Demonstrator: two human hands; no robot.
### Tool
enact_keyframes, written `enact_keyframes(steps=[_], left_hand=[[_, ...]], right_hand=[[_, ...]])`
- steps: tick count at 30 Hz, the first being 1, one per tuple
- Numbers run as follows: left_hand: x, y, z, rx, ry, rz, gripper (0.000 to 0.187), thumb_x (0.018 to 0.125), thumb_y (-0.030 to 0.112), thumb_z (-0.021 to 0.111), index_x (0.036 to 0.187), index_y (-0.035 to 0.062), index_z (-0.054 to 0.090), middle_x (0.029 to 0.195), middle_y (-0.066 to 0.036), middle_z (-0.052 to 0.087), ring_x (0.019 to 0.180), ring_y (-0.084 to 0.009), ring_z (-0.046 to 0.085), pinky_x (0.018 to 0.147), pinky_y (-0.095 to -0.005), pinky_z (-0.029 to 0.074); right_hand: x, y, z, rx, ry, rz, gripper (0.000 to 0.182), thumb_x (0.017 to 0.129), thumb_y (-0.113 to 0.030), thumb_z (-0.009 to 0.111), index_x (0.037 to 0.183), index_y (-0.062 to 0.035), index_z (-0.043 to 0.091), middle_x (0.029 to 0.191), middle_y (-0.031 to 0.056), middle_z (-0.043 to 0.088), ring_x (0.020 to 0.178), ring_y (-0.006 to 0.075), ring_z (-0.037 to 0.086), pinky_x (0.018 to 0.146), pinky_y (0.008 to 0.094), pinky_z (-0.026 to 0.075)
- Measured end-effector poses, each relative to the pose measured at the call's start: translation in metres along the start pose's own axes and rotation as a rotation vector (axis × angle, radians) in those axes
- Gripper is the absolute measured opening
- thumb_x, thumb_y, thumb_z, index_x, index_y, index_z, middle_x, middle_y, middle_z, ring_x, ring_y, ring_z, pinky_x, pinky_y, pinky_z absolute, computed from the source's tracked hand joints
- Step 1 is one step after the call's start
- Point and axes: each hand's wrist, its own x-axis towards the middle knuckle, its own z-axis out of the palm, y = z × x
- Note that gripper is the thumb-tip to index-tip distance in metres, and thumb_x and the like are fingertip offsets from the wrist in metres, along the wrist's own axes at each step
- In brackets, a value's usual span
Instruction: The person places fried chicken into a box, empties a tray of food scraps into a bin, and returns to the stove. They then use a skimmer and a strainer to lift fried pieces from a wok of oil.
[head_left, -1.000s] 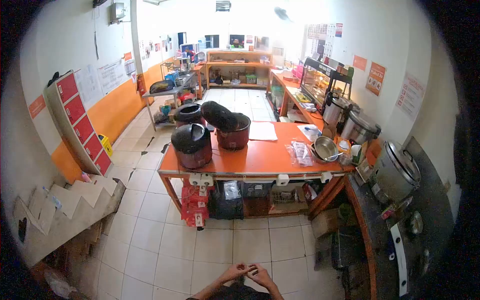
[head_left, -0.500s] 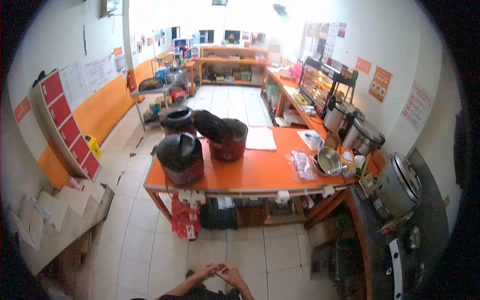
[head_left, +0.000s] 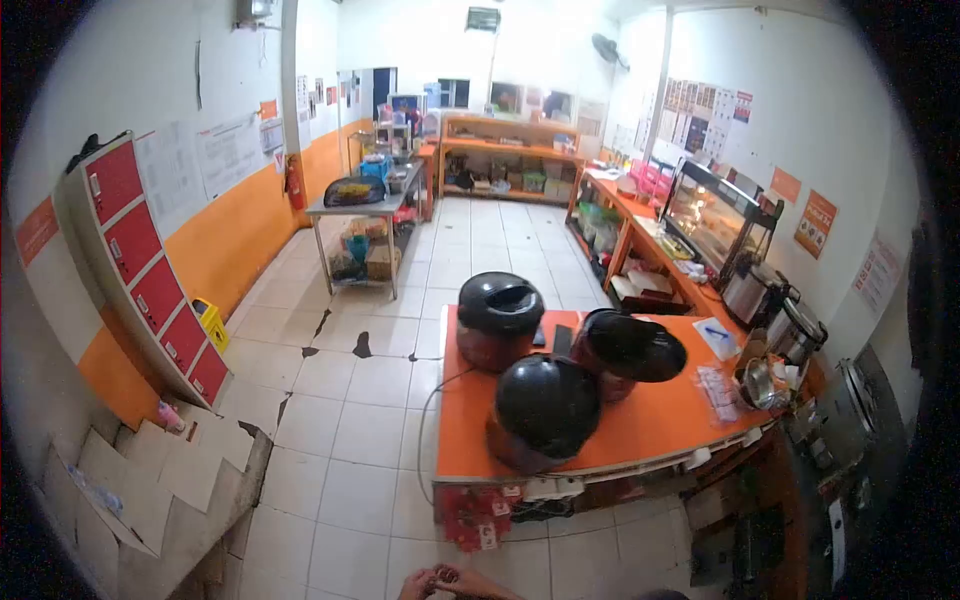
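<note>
Low at the bottom edge of the view, my left hand (head_left: 416,584) and my right hand (head_left: 458,579) meet with fingers bent against each other. Both look closed, and whatever may be between the fingers is too small to make out. Beyond them stands an orange-topped table (head_left: 460,430). On it are three dark red tubs with black lids: a near one (head_left: 543,412), one at the back left (head_left: 500,322) and one at the right (head_left: 630,352), whose lid sits tilted. My hands touch neither the table nor the tubs.
Red lockers (head_left: 150,270) and a cardboard-covered ledge (head_left: 150,470) line the left. A steel table (head_left: 360,200) stands farther back. At the right are a lit display case (head_left: 710,208), large cookers (head_left: 795,330) and a steel pot (head_left: 758,382). A cable hangs by the orange table.
The view has swung left and up, so the table and tubs sit farther right. My hands, still together, appear lower in the frame. The right tub's lid now covers more of its opening from this angle.
</note>
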Motion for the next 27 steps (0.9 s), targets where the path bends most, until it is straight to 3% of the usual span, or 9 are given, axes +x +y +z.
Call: enact_keyframes(steps=[9, 10, 14, 17, 18, 21, 22, 26, 27], left_hand=[[0.17, 0.181, -0.177, -0.09, 0.101, -0.133, 0.027, 0.08, 0.034, 0.052, 0.076, 0.0082, 0.059, 0.068, -0.003, 0.057, 0.063, -0.0152, 0.049, 0.058, -0.032, 0.038], [0.194, 0.194, -0.207, -0.013, 0.068, -0.162, 0.018, 0.082, 0.028, 0.052, 0.08, 0.0111, 0.056, 0.068, 0.003, 0.049, 0.059, -0.0094, 0.041, 0.054, -0.0254, 0.035], [0.268, 0.294, -0.262, -0.002, 0.223, -0.127, 0.016, 0.083, 0.026, 0.051, 0.075, 0.0121, 0.053, 0.062, 0.005, 0.038, 0.055, -0.008, 0.035, 0.052, -0.0227, 0.032], [0.351, 0.326, -0.298, -0.179, 0.161, -0.097, 0.017, 0.083, 0.025, 0.052, 0.077, 0.0099, 0.054, 0.064, 0.003, 0.045, 0.057, -0.0088, 0.041, 0.053, -0.024, 0.034], [0.399, 0.288, -0.342, -0.215, 0.078, -0.137, 0.029, 0.081, 0.03, 0.054, 0.086, 0.0014, 0.055, 0.091, -0.011, 0.058, 0.082, -0.0195, 0.056, 0.073, -0.0328, 0.046], [0.482, 0.385, -0.333, -0.241, 0.055, -0.167, 0.021, 0.079, 0.021, 0.054, 0.079, 0.001, 0.052, 0.078, -0.009, 0.054, 0.073, -0.0181, 0.054, 0.065, -0.0315, 0.047], [0.525, 0.381, -0.344, 0.01, -0.004, 0.23, 0.012, 0.082, 0.013, 0.05, 0.08, 0.0011, 0.051, 0.069, -0.007, 0.054, 0.056, -0.0119, 0.05, 0.053, -0.026, 0.046], [0.68, 0.428, -0.4, -0.366, -0.123, 0.02, 0.012, 0.082, 0.01, 0.052, 0.074, 0.0023, 0.049, 0.061, -0.007, 0.051, 0.052, -0.0127, 0.048, 0.049, -0.0245, 0.042], [0.71, 0.441, -0.413, -0.336, -0.127, 0.021, 0.011, 0.081, 0.009, 0.052, 0.073, 0.0024, 0.048, 0.06, -0.006, 0.05, 0.051, -0.0123, 0.047, 0.048, -0.0245, 0.041]], right_hand=[[0.281, -0.1, -0.039, 0.091, 0.081, -0.109, 0.033, 0.078, -0.029, 0.063, 0.1, -0.0049, 0.055, 0.079, 0.0056, 0.06, 0.072, 0.0136, 0.055, 0.067, 0.0263, 0.045], [0.318, -0.105, -0.044, 0.113, 0.074, -0.111, 0.033, 0.078, -0.029, 0.063, 0.1, -0.0049, 0.055, 0.079, 0.0056, 0.06, 0.071, 0.0137, 0.055, 0.067, 0.0263, 0.045], [0.448, -0.16, -0.068, 0.208, 0.017, -0.122, 0.032, 0.077, -0.026, 0.063, 0.1, -0.0052, 0.054, 0.079, 0.0061, 0.06, 0.069, 0.0141, 0.055, 0.066, 0.0265, 0.046], [0.521, -0.198, -0.119, 0.16, 0.076, -0.131, 0.03, 0.076, -0.023, 0.062, 0.099, -0.0047, 0.054, 0.077, 0.0063, 0.058, 0.068, 0.0148, 0.053, 0.066, 0.0282, 0.045], [0.542, -0.212, -0.138, 0.186, 0.103, -0.119, 0.031, 0.076, -0.024, 0.063, 0.099, -0.0049, 0.054, 0.077, 0.0062, 0.058, 0.069, 0.0145, 0.052, 0.066, 0.0282, 0.045], [0.611, -0.242, -0.208, 0.104, 0.187, -0.183, 0.036, 0.077, -0.028, 0.064, 0.104, -0.0064, 0.052, 0.08, 0.0068, 0.057, 0.071, 0.0144, 0.052, 0.068, 0.0285, 0.045], [0.639, -0.247, -0.23, 0.059, 0.23, -0.221, 0.039, 0.077, -0.029, 0.064, 0.106, -0.007, 0.051, 0.081, 0.0071, 0.057, 0.071, 0.0144, 0.053, 0.068, 0.0286, 0.045], [0.744, -0.202, -0.328, 0.189, 0.295, 0.026, 0.048, 0.078, -0.038, 0.061, 0.115, -0.0111, 0.047, 0.085, 0.0064, 0.059, 0.07, 0.0144, 0.055, 0.068, 0.0299, 0.045], [0.773, -0.139, -0.339, 0.318, 0.291, 0.039, 0.047, 0.08, -0.038, 0.058, 0.115, -0.0091, 0.046, 0.087, 0.0082, 0.058, 0.07, 0.0147, 0.055, 0.069, 0.0309, 0.046]])
